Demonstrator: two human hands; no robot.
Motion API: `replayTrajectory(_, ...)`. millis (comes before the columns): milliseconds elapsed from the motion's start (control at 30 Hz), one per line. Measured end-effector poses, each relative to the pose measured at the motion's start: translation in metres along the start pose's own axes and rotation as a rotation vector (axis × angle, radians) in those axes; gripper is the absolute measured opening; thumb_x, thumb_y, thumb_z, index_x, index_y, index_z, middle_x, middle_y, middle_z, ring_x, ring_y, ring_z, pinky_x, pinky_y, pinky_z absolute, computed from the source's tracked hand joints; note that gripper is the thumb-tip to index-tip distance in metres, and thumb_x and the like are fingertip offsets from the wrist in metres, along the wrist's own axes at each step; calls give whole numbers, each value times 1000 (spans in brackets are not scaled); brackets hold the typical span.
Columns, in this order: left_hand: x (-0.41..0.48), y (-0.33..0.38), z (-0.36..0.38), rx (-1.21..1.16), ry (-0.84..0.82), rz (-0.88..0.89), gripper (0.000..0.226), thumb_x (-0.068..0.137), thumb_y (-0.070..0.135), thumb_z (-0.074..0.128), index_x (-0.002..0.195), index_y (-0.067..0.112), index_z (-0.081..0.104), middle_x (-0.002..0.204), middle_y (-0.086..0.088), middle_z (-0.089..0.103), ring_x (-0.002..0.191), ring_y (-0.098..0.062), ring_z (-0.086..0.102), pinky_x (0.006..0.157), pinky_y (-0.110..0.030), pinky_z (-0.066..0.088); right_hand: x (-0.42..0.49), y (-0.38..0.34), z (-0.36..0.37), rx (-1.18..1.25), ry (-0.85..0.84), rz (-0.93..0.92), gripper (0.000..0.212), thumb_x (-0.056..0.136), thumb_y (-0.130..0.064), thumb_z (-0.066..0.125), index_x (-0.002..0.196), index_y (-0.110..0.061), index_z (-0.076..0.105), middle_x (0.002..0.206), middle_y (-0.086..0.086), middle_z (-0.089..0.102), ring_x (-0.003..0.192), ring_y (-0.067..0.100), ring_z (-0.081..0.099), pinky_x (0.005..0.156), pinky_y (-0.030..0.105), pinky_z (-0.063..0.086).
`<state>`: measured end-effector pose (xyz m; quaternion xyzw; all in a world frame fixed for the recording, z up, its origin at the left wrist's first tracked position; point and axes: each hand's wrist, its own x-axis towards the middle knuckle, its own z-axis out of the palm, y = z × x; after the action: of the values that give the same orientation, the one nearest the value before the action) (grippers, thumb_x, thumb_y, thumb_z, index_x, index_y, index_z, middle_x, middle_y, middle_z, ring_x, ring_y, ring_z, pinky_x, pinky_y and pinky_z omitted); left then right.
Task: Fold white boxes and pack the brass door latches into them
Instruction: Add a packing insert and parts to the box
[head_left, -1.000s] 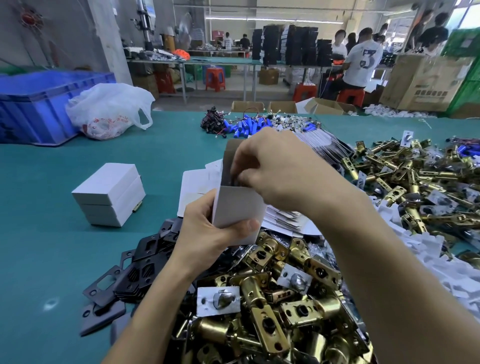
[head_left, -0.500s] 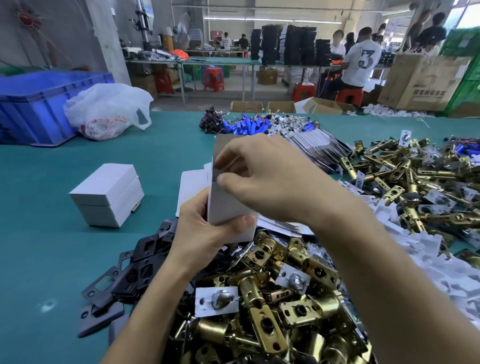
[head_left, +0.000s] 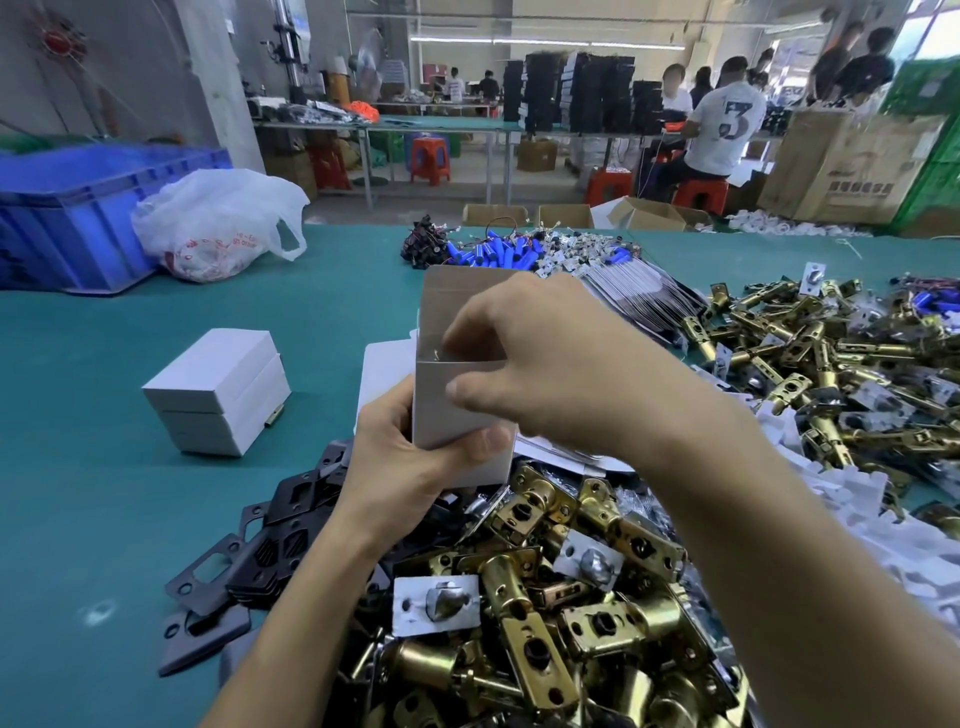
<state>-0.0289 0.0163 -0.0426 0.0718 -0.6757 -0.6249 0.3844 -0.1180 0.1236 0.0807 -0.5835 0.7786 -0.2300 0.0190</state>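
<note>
The white box (head_left: 447, 410) stands upright in the air above the near edge of the heap, its top open and the lid flap (head_left: 467, 291) sticking up at the back. The left hand (head_left: 400, 467) grips it low down, thumb across the front face and fingers wrapped behind. The right hand (head_left: 550, 374) comes over from the other side: its fingers curl down into the open mouth while the thumb presses on the outside of the front wall, so it pinches that wall. Whether the fingertips hold anything inside the box I cannot tell.

Directly beneath the hands lies a heap of brass door latches (head_left: 545, 623), some with silvery faceplates. Just left of it, black strike plates (head_left: 270, 545) spill onto the green tabletop (head_left: 104, 493). Flat white box blanks (head_left: 384, 369) lie behind the held box. Further left, well apart, sit stacked closed white boxes (head_left: 218, 389), a bit of brass poking from the side. A second pile of latches (head_left: 831, 364) spreads along the right, bordered by white paper pieces (head_left: 831, 493).

At the tabletop's far edge are blue cylinders (head_left: 493, 254) with wires, a white plastic bag (head_left: 218, 228) and a blue crate (head_left: 78, 208). Beyond, a seated person in a white shirt (head_left: 727, 130) works at another bench.
</note>
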Motion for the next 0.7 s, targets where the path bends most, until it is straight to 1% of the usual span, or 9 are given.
replayTrajectory(67, 0, -1, -1, 10, 5, -3, 29, 64, 29, 86, 90, 35, 76, 85, 1, 74, 76, -12, 70, 61, -31, 59, -3, -1, 0, 6, 26, -9, 24, 83, -31, 69, 107, -26, 73, 109, 0, 69, 105, 23, 61, 86, 41, 54)
replayTrajectory(167, 0, -3, 0, 43, 2, 1, 33, 64, 23, 86, 91, 39, 73, 85, 5, 75, 78, -9, 70, 63, -25, 57, -4, -3, 5, -107, -36, -26, 32, 87, -40, 64, 115, -27, 70, 118, 1, 67, 113, 26, 58, 91, 43, 51)
replayTrajectory(267, -1, -3, 1, 53, 25, 2, 41, 68, 28, 83, 106, 28, 67, 91, -1, 74, 81, -11, 68, 66, -26, 57, -8, 4, 3, -88, -47, -70, 34, 90, -37, 63, 122, -29, 69, 123, -3, 63, 112, 15, 55, 95, 39, 48)
replayTrajectory(333, 0, 1, 1, 56, 27, -5, 46, 72, 37, 77, 114, 21, 63, 94, 2, 73, 83, -7, 67, 66, -22, 56, -12, 12, -1, 51, 92, -122, 29, 89, -25, 69, 118, -26, 72, 112, -3, 64, 89, -4, 54, 89, 21, 47)
replayTrajectory(400, 1, 4, 0, 25, 17, -36, 44, 73, 41, 71, 115, 27, 64, 97, 9, 73, 87, -6, 69, 67, -24, 57, -19, 26, -6, 192, 338, -146, 25, 82, -16, 76, 107, -23, 74, 97, -4, 63, 73, -9, 51, 74, 9, 40)
replayTrajectory(467, 2, 7, -1, -32, -15, -59, 37, 73, 41, 68, 110, 38, 68, 100, 11, 73, 91, -11, 69, 65, -32, 59, -23, 41, -9, 273, 433, -103, 29, 78, -20, 81, 103, -28, 70, 96, -6, 60, 73, -6, 53, 69, 11, 41)
replayTrajectory(600, 0, 13, 4, -113, -76, -70, 31, 81, 39, 68, 112, 42, 69, 105, 7, 73, 94, -18, 71, 61, -34, 60, -26, 56, -2, 486, 229, -8, 40, 79, -28, 79, 113, -38, 63, 118, -7, 62, 99, 6, 64, 84, 32, 58)
replayTrajectory(667, 0, 14, 7, -98, -82, -73, 29, 87, 36, 67, 116, 37, 68, 105, 8, 74, 92, -12, 72, 63, -30, 60, -26, 58, 6, 591, 161, -19, 38, 82, -23, 77, 115, -37, 63, 120, -8, 63, 100, 12, 69, 85, 38, 60)
replayTrajectory(700, -1, 15, 8, -74, -88, -65, 31, 88, 35, 66, 119, 32, 65, 106, 8, 74, 93, -9, 71, 67, -27, 59, -26, 58, 10, 635, 129, -35, 34, 85, -17, 75, 114, -31, 64, 118, -7, 65, 98, 16, 70, 83, 42, 60)
